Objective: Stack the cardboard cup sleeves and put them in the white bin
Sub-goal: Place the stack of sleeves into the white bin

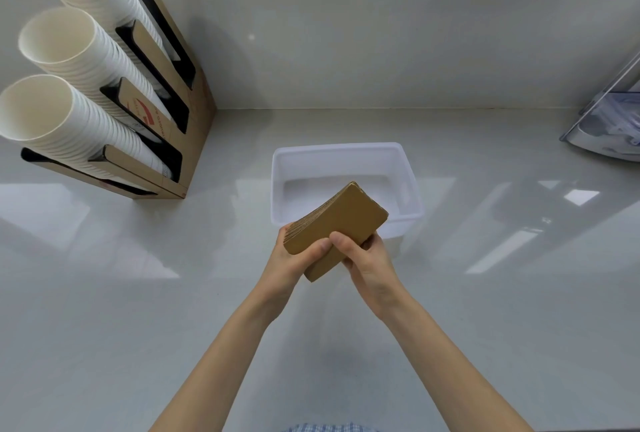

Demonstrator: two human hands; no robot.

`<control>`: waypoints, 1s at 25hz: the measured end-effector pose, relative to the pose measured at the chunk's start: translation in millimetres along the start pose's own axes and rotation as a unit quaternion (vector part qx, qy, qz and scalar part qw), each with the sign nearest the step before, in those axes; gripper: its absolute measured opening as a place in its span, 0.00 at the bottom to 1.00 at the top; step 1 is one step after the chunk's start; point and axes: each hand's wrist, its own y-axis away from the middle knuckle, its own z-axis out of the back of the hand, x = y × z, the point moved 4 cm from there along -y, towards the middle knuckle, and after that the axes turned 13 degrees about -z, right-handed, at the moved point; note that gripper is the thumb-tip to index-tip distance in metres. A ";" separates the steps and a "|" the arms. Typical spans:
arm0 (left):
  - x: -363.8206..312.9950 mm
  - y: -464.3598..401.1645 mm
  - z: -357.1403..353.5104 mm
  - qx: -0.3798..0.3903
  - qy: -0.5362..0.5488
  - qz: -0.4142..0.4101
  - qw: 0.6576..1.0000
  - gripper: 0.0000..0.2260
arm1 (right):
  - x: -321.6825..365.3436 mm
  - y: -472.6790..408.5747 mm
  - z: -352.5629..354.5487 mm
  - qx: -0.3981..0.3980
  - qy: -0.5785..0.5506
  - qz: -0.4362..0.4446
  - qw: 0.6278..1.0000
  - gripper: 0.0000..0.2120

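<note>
A: Where are the sleeves?

B: Gathered into one stack of cardboard sleeves point(337, 220), flat and brown, held up in both hands above the counter point(485, 310). The stack is tilted, its far end raised and hanging over the near edge of the white bin point(346, 151). Its near end sits between the hands.

A: How is each hand holding it?

B: The left hand point(287, 263) is closed around the near left corner, thumb pressed on the top face and the fingers underneath, out of sight. The right hand point(367, 258) is closed on the near right side, its thumb on the top face beside the left thumb, its fingers curled over the edge. Both hands grip the same stack, close together, thumbs nearly touching.

A: And the bin?

B: It stands on the counter just beyond the hands, open at the top, with a cut-out handle in its right wall. I see nothing lying inside it; the part under the stack is hidden.

A: Anything else on the counter?

B: At the far left a cardboard cup holder point(173, 140) leans three tall stacks of white paper cups point(69, 60) toward the camera. At the far right edge there is a clear plastic container point(613, 119), only partly in view. A bit of blue checked cloth point(329, 427) shows at the bottom edge.
</note>
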 end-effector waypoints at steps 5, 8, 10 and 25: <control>-3.6 0.3 -1.3 0.002 -0.001 0.016 1.000 0.32 | 3.3 -0.1 1.6 0.000 -0.017 0.015 1.000 0.33; -9.8 -2.1 0.8 0.040 -0.032 0.020 0.999 0.25 | 10.9 -1.3 7.3 0.012 -0.013 0.018 1.000 0.33; -15.0 -5.7 3.9 0.056 -0.059 0.009 0.997 0.24 | 21.0 -4.5 10.7 0.020 0.005 0.021 1.000 0.30; -59.0 -66.3 23.6 0.045 -0.145 -0.033 0.988 0.13 | 85.4 -62.2 -16.0 0.022 0.100 -0.009 0.995 0.33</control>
